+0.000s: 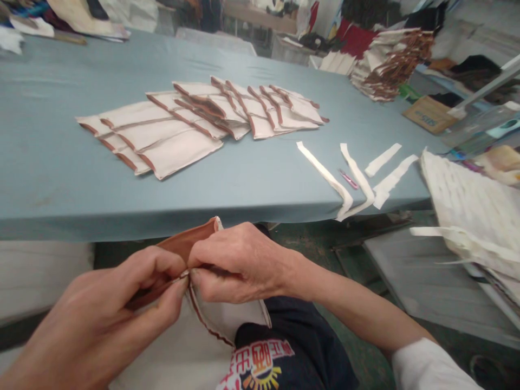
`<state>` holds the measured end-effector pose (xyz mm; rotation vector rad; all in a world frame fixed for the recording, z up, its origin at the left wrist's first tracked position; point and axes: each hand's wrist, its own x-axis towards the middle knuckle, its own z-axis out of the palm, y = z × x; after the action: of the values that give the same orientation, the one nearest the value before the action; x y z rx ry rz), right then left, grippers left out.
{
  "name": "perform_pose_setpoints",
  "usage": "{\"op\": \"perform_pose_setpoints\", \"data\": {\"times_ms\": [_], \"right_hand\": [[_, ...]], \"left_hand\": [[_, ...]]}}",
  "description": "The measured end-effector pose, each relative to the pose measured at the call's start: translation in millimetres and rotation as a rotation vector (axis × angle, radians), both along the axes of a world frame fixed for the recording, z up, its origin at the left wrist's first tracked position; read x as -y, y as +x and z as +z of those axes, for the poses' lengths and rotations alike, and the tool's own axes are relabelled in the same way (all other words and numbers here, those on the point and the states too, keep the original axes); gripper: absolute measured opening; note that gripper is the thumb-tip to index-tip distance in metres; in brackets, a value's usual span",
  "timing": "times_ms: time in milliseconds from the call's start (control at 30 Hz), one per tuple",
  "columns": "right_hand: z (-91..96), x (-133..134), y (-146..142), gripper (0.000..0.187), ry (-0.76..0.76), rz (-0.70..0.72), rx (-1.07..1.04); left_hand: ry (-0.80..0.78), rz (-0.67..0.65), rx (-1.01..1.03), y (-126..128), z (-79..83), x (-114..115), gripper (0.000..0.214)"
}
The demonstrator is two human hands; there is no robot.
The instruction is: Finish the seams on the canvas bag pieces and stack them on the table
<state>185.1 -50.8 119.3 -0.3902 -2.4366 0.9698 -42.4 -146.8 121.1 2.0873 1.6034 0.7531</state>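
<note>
A cream fabric piece (162,346) with brown lining and a brown seam lies over my lap, below the table edge. My left hand (122,298) pinches its upper edge between thumb and forefinger. Right beside it, my right hand (235,265) grips the same edge, the fingertips of both hands almost meeting. Behind my knuckles a flap of brown lining (190,238) rises to a pale corner. What lies right between the fingertips is too small to make out.
Similar cream pieces with brown edges (170,130) lie overlapping across the blue-covered table (260,179). Cream strips (325,170) and a small pink tool (349,179) are near its front edge. At the back right are a tall stack of pieces (390,62) and a cardboard box (428,114).
</note>
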Motion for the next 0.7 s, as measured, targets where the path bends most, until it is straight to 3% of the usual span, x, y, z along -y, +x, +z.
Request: {"op": "perform_pose_setpoints", "data": {"times_ms": [67, 200, 533, 700], "right_hand": [[-3.1, 0.2, -0.4, 0.019, 0.045, -0.005, 0.044], [-6.0, 2.0, -3.0, 0.018, 0.039, -0.050, 0.043], [-4.2, 0.8, -4.7, 0.011, -0.159, -0.010, -0.135], [-3.0, -2.6, 1.3, 0.008, -0.321, 0.062, -0.142]], "left_hand": [[0.037, -0.056, 0.014, 3.0, 0.5, -4.7, 0.017], [0.084, -0.026, -0.027, 6.4, 0.5, -5.8, 0.017], [0.243, -0.061, -0.098, 14.7, 9.5, 0.2, 0.012], [0.163, -0.040, -0.077, 18.9, 15.6, 2.3, 0.018]]}}
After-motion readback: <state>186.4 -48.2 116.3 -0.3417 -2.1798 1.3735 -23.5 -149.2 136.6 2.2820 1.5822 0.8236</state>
